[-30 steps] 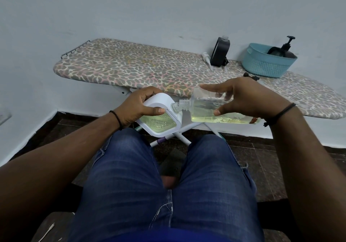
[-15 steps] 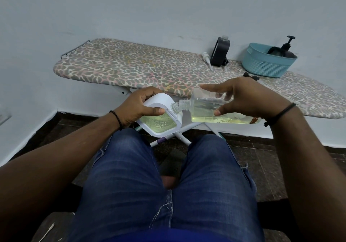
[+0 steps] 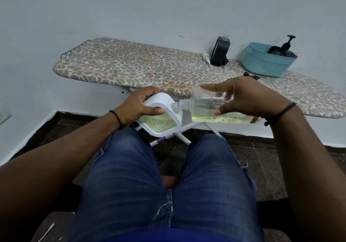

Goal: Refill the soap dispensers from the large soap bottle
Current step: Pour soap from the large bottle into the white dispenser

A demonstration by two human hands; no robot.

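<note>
My left hand (image 3: 139, 108) grips a white square soap dispenser (image 3: 159, 124) with yellow-green liquid showing through its clear face. It is held above my lap, in front of the ironing board. My right hand (image 3: 243, 96) holds a clear large soap bottle (image 3: 209, 110) on its side, thumb under it and fingers over the top. Pale yellow soap lies along the bottle's lower side. The bottle's uncapped threaded neck (image 3: 179, 106) points left and touches the dispenser's upper right corner.
The leopard-print ironing board (image 3: 149, 69) spans the view against a pale wall. On it stand a black dispenser (image 3: 220, 51), a small white pump part (image 3: 206, 57) and a teal basket (image 3: 265, 63) holding a black pump bottle (image 3: 284, 50). My knees in blue jeans fill the foreground.
</note>
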